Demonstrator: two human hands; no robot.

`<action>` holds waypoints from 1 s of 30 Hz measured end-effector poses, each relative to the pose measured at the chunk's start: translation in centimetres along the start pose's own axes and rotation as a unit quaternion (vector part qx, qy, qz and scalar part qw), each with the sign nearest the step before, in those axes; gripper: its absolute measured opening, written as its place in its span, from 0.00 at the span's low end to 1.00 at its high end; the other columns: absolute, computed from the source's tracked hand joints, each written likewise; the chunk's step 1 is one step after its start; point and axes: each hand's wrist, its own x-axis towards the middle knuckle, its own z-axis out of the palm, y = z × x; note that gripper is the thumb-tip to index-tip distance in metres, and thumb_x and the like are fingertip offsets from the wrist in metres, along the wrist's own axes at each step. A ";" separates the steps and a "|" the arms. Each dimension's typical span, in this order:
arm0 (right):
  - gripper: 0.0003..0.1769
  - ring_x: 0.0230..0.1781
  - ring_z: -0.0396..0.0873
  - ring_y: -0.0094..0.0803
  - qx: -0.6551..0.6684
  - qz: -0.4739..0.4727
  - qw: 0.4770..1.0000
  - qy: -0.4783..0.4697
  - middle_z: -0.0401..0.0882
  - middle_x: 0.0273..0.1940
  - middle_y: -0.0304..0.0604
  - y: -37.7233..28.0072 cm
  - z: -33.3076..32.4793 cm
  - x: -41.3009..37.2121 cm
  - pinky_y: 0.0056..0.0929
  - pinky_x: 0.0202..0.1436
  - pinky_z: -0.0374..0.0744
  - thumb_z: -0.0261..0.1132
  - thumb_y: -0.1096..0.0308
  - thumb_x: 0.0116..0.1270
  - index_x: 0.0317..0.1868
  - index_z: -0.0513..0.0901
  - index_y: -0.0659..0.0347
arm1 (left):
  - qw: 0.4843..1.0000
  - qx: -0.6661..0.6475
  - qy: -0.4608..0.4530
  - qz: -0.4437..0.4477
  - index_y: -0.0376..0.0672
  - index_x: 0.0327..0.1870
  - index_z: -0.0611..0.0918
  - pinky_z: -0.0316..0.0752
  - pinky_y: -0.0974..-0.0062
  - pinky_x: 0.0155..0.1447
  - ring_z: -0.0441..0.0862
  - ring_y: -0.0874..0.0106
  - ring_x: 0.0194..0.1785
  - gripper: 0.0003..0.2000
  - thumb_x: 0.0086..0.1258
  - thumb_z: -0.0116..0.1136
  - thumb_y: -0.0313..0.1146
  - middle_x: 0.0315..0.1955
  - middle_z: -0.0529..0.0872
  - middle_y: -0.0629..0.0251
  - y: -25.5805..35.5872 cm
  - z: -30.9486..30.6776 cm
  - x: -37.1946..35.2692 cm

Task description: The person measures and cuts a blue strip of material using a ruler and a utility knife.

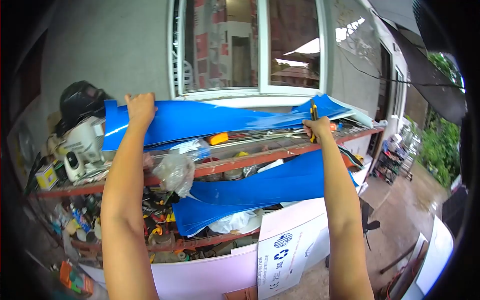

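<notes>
A blue sheet (210, 120) is laid along the top of the red shelf (280, 152), with its upper edge raised toward the wall behind the shelf. Toward the shelf's left end the sheet is pinched by the left hand (140, 107), fingers closed over its edge, apparently so that it is held taut and steady. At the shelf's right end a yellow-and-black knife (313, 109) is gripped in the closed right hand (316, 127), its tip set upright against the sheet. Below the shelf's top rail a second blue piece (270, 187) is draped, and a crumpled plastic bag (175, 172) hangs from the rail's left part.
</notes>
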 end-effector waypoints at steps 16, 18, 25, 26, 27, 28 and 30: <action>0.24 0.19 0.69 0.17 0.047 -0.190 0.980 -0.032 0.77 0.29 0.33 -1.2 -3.2 -8.0 0.19 0.21 0.66 0.65 0.66 0.78 0.70 0.75 0.66 | 0.991 0.025 -0.126 -0.044 0.52 0.60 0.85 0.61 0.41 0.71 0.83 0.56 0.66 0.24 0.64 0.75 0.47 0.57 0.88 0.56 4.6 8.4 1.2; 0.22 0.18 0.69 0.17 0.058 -0.221 0.973 -0.038 0.77 0.29 0.35 -1.3 -3.2 -11.4 0.18 0.19 0.67 0.63 0.65 0.80 0.67 0.75 0.68 | 0.995 0.008 -0.087 -0.053 0.55 0.65 0.82 0.61 0.43 0.70 0.77 0.55 0.71 0.28 0.64 0.75 0.49 0.62 0.85 0.56 4.9 7.3 1.2; 0.34 0.18 0.79 0.30 0.350 -0.024 0.775 -0.525 0.82 0.27 0.52 12.2 -2.3 -20.0 0.27 0.17 0.75 0.78 0.56 0.66 0.61 0.74 0.72 | 0.945 -0.272 0.178 0.041 0.44 0.55 0.84 0.76 0.61 0.56 0.82 0.57 0.51 0.15 0.70 0.69 0.36 0.52 0.84 0.57 7.8 -7.8 -11.7; 0.33 0.18 0.78 0.31 0.354 0.025 0.748 -0.560 0.83 0.27 0.54 13.8 -0.7 -22.3 0.28 0.19 0.76 0.78 0.59 0.66 0.61 0.74 0.72 | 0.927 -0.287 0.222 0.097 0.40 0.54 0.83 0.76 0.62 0.55 0.82 0.57 0.51 0.17 0.67 0.70 0.34 0.48 0.85 0.57 7.5 -7.9 -15.2; 0.31 0.19 0.78 0.32 0.326 0.080 0.731 -0.595 0.83 0.28 0.54 14.4 1.3 -24.2 0.28 0.21 0.77 0.76 0.61 0.67 0.61 0.74 0.73 | 0.914 -0.340 0.203 0.086 0.39 0.52 0.84 0.75 0.62 0.58 0.82 0.57 0.52 0.17 0.63 0.73 0.33 0.46 0.85 0.58 8.3 -9.7 -20.0; 0.30 0.19 0.78 0.32 0.290 0.134 0.706 -0.632 0.83 0.28 0.53 15.0 3.0 -26.4 0.27 0.22 0.77 0.74 0.64 0.68 0.62 0.73 0.73 | 0.923 -0.341 0.172 0.049 0.42 0.50 0.86 0.73 0.60 0.59 0.82 0.58 0.53 0.15 0.63 0.73 0.33 0.48 0.86 0.60 9.0 -10.7 -25.3; 0.28 0.21 0.78 0.30 0.220 0.206 0.671 -0.678 0.82 0.31 0.50 16.5 6.7 -31.8 0.25 0.25 0.76 0.71 0.66 0.70 0.63 0.72 0.73 | 0.923 -0.360 0.116 -0.077 0.43 0.50 0.87 0.68 0.61 0.57 0.80 0.60 0.54 0.14 0.65 0.72 0.34 0.51 0.85 0.62 10.6 -11.2 -36.0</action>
